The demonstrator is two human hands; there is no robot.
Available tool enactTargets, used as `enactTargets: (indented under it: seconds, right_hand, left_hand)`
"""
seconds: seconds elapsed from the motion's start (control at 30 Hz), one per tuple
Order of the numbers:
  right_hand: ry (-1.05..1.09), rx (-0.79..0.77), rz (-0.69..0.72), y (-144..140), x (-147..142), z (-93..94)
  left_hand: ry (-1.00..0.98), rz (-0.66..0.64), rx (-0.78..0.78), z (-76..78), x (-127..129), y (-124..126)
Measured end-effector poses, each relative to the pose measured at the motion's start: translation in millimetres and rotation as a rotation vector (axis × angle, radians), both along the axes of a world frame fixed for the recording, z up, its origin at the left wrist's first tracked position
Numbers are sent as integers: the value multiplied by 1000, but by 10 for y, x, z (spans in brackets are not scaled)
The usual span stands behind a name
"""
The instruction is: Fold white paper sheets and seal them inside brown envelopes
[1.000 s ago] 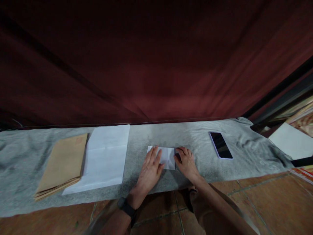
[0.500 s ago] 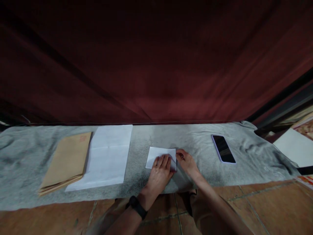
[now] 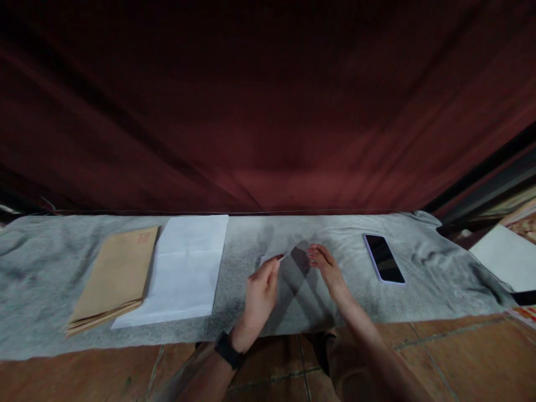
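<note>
Overhead, a dark red curtain backs the grey cloth; left hand pinches folded paper.

bare cloth ahead, phone right, sheets left

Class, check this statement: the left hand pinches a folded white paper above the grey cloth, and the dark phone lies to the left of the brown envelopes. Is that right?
Not quite. The head view shows the phone lying far to the right of the brown envelopes, beyond both hands. The rest holds: the left hand pinches the folded white paper above the grey cloth.
</note>
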State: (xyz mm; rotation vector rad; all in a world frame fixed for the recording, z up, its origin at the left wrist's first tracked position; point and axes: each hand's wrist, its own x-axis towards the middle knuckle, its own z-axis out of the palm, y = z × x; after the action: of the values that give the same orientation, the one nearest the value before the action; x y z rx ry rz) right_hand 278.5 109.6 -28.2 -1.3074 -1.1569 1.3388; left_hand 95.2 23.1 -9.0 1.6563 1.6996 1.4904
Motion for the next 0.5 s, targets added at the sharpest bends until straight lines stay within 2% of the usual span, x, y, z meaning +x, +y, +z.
enactTargets:
  seconds: [0.1, 0.17, 0.23, 0.3, 0.37, 0.43, 0.5]
  right_hand:
    - [126, -31, 62, -39, -35, 89]
    - [171, -47, 109, -93, -94, 98]
    - [191, -65, 158, -150, -163, 80]
    - [195, -96, 203, -191, -220, 59]
    - [153, -121, 246, -205, -253, 45]
    - [55, -114, 275, -187, -259, 32]
    - [-43, -83, 295, -138, -239, 9]
  left_hand:
    - [-609, 191, 7, 120, -127, 86]
    - [-964, 217, 15, 136, -181, 141]
    - [-1195, 213, -2, 102, -202, 177]
    - [-1306, 232, -37, 31, -191, 184]
    - [-1333, 268, -82, -58, -164, 169]
    - [-1264, 279, -137, -138, -150, 146]
    - [-1109, 268, -196, -188, -175, 133]
